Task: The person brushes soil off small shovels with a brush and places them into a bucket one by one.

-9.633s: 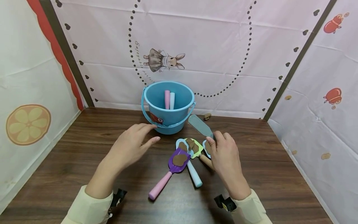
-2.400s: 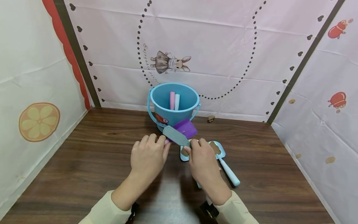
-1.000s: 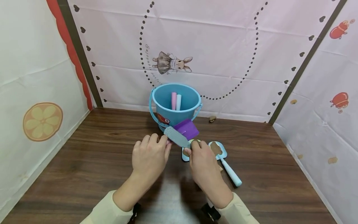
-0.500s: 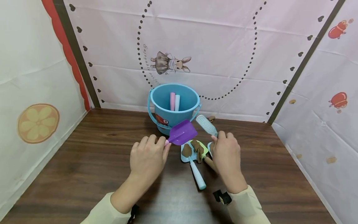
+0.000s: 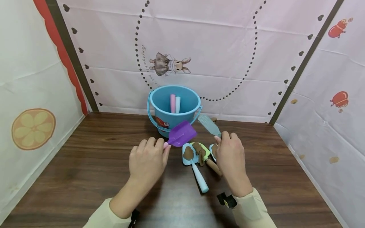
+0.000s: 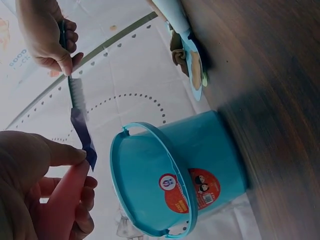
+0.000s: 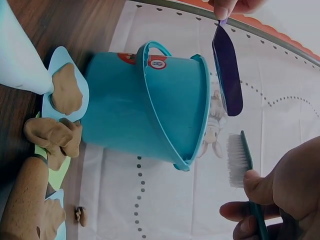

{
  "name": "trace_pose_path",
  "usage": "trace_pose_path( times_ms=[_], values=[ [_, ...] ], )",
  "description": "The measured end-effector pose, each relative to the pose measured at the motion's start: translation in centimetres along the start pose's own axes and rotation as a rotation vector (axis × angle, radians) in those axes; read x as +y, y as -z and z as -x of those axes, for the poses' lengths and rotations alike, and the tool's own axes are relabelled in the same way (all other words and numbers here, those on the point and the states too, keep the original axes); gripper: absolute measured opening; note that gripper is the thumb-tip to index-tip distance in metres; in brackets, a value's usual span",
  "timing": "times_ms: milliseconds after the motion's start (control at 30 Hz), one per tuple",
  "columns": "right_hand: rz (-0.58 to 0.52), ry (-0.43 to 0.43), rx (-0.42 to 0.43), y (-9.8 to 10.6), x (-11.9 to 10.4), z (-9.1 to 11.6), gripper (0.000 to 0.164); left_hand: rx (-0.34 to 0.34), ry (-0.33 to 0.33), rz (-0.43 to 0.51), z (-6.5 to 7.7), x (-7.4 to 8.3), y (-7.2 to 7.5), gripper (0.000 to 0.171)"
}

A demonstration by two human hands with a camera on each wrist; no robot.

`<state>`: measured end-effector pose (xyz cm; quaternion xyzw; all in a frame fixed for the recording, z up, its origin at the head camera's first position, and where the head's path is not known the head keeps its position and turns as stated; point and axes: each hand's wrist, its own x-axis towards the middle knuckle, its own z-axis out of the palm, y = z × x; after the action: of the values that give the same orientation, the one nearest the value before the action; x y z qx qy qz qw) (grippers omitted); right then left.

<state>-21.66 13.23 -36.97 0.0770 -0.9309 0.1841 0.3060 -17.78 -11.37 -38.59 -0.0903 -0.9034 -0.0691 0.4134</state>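
My left hand (image 5: 146,160) grips the pink handle (image 6: 62,205) of a toy shovel with a purple blade (image 5: 182,133), held up before the blue bucket (image 5: 171,118). No brown dough shows on the blade's visible face. My right hand (image 5: 231,161) pinches a brush (image 5: 209,125) with a teal back and white bristles (image 7: 236,160), raised to the right of the shovel and apart from it. Below lie a light-blue shovel (image 5: 199,177) bearing a flat brown dough patch (image 5: 188,153), and a green-bladed shovel (image 5: 214,167) with a wooden handle, lumpy dough (image 5: 200,152) heaped on it.
A pink handle (image 5: 172,103) and a pale-blue handle (image 5: 178,104) stand inside the bucket. Another light-blue shovel (image 5: 212,152) with dough is partly behind my right hand. A small brown lump (image 7: 81,216) sits near the back wall. Printed cloth (image 5: 222,53) encloses the table.
The purple shovel, earlier lying on the table with a dough patch, is now lifted in my left hand. The brush, over the shovel a second ago, has moved right, away from it.
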Motion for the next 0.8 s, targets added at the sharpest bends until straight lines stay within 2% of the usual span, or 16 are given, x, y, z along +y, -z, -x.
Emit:
trace_pose_path(
  times_ms=[100, 167, 333, 467, 533, 567, 667, 733, 800],
  values=[
    [0.006, 0.015, -0.008, 0.0, 0.0, 0.0, 0.03, -0.017, 0.018, 0.01, 0.0, 0.0, -0.1, 0.032],
    [0.01, 0.019, -0.011, 0.0, 0.0, 0.0, 0.03, -0.062, 0.042, 0.032, 0.0, -0.1, -0.1, 0.032],
    [0.005, 0.03, -0.008, 0.1, 0.0, 0.0, 0.03, -0.253, 0.148, 0.142, -0.5, -0.4, 0.1, 0.031],
    [-0.038, 0.044, -0.017, 0.5, -0.2, -0.1, 0.029, -0.421, 0.264, 0.318, -1.0, -0.9, 0.2, 0.031],
    [-0.067, 0.043, -0.031, 0.7, -0.4, -0.1, 0.028, -0.516, 0.336, 0.479, -1.2, -1.1, 0.2, 0.034],
    [-0.078, 0.044, -0.037, 0.8, -0.6, -0.1, 0.027, -0.565, 0.379, 0.597, -1.3, -1.3, 0.2, 0.037],
    [-0.099, 0.061, -0.046, 1.0, -1.1, 0.0, 0.025, -0.742, 0.533, 1.039, -1.7, -1.6, 0.1, 0.043],
    [-0.106, 0.083, -0.044, 1.0, -1.4, 0.2, 0.023, -0.865, 0.666, 1.351, -1.8, -1.7, 0.1, 0.043],
    [-0.116, 0.107, -0.038, 1.0, -1.8, 0.4, 0.022, -0.98, 0.789, 1.601, -1.8, -1.7, 0.1, 0.04]
  ],
)
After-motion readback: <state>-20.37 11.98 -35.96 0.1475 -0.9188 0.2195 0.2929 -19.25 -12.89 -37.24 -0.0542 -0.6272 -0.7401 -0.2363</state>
